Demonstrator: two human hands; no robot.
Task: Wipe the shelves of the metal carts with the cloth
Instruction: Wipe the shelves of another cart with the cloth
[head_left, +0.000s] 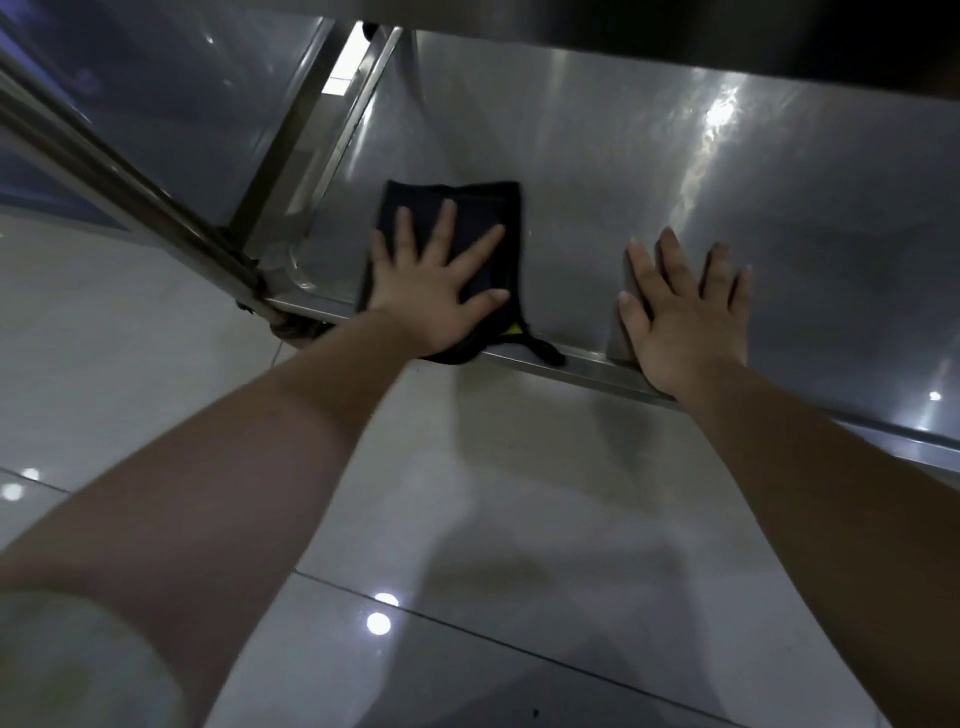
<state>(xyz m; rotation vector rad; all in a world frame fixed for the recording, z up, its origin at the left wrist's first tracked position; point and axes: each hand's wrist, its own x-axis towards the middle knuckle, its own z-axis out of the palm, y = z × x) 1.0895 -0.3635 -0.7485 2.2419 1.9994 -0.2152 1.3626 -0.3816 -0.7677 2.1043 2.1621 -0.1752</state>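
Black cloth (483, 208) under left hand (431, 296) apparently overhangs the shelf (571, 156) edge.

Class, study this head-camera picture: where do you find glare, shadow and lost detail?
Head view: bright glare streaks the steel cart shelf at upper right; round light reflections dot the glossy pale floor tiles; soft shadows lie on those tiles below the shelf edge; the top right corner is nearly black; the black folded cloth under the left hand shows little detail.
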